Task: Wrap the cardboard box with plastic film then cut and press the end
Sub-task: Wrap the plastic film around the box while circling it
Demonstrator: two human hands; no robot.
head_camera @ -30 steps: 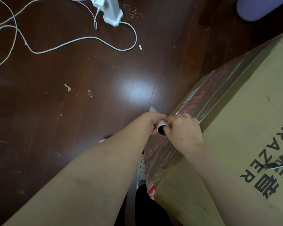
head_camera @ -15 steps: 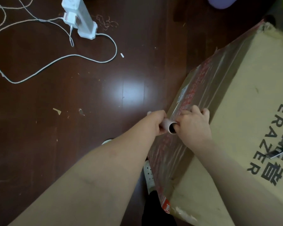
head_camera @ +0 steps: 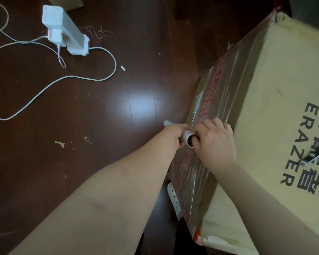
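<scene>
A large cardboard box (head_camera: 276,100) with black print fills the right side. Clear plastic film (head_camera: 219,92) lies stretched over its left side face. A pale film roll (head_camera: 187,138) is held against that side, near the box's upper edge. My left hand (head_camera: 173,134) grips the roll's middle, with the far end of the tube poking out beyond it. My right hand (head_camera: 213,142) holds the near open end of the roll, its fingers curled over the film at the box's edge.
A dark blade-like tool (head_camera: 315,155) lies on the box top at the right. On the dark wooden floor, a white power strip (head_camera: 64,30) and white cables (head_camera: 63,80) lie at the upper left. Small scraps (head_camera: 60,143) dot the floor. A white shoe (head_camera: 173,197) shows beside the box.
The view has shifted, so the box and power strip sit lower in frame. Both hands keep hold of the roll and have moved along the box's side with it.
</scene>
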